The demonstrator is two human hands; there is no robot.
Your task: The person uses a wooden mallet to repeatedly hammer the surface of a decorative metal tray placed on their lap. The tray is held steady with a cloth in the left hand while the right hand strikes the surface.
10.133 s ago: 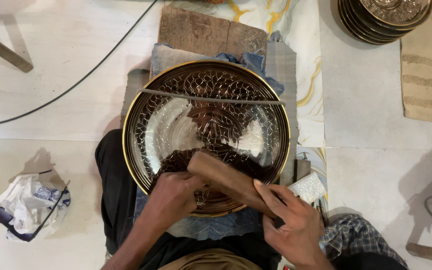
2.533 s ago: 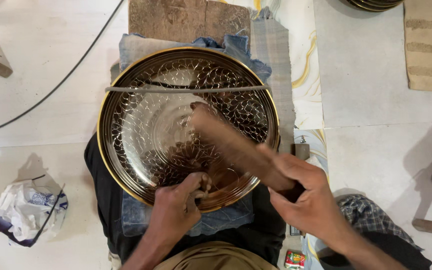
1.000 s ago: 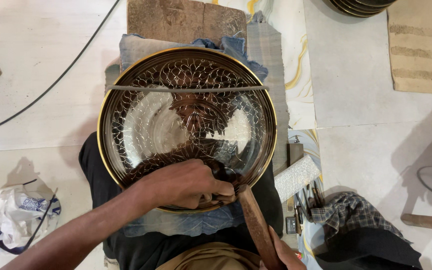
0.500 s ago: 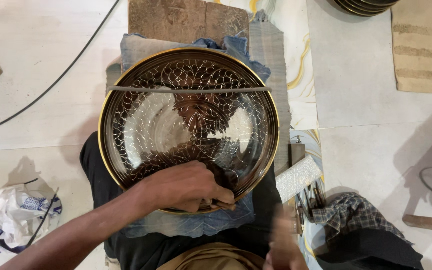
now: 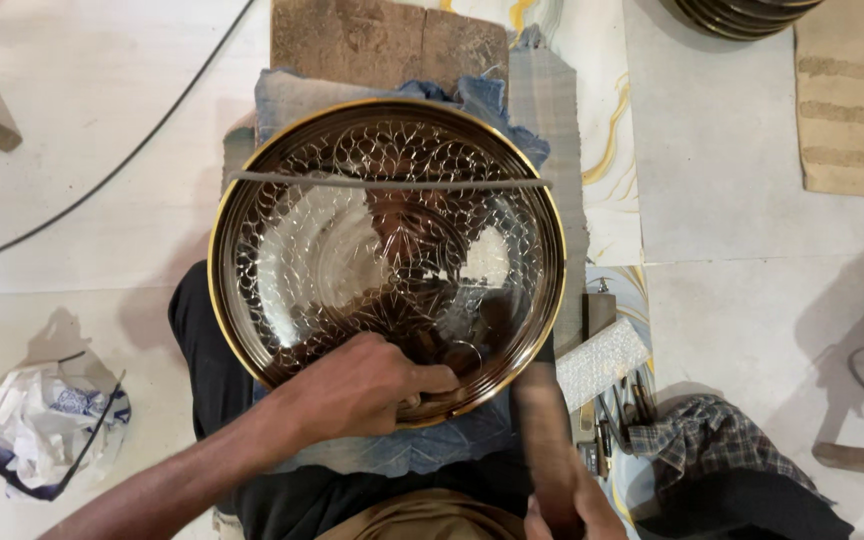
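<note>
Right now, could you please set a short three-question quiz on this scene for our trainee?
1. True or false: the left hand rests on the far rim of the metal plate.
2. What does the right hand hold? A) a blurred wooden mallet B) a paintbrush C) a cup
3. Fill in: a thin ___ lies straight across the upper part of the plate.

Key:
1. False; it rests on the near rim, next to the person.
2. A
3. rod
</note>
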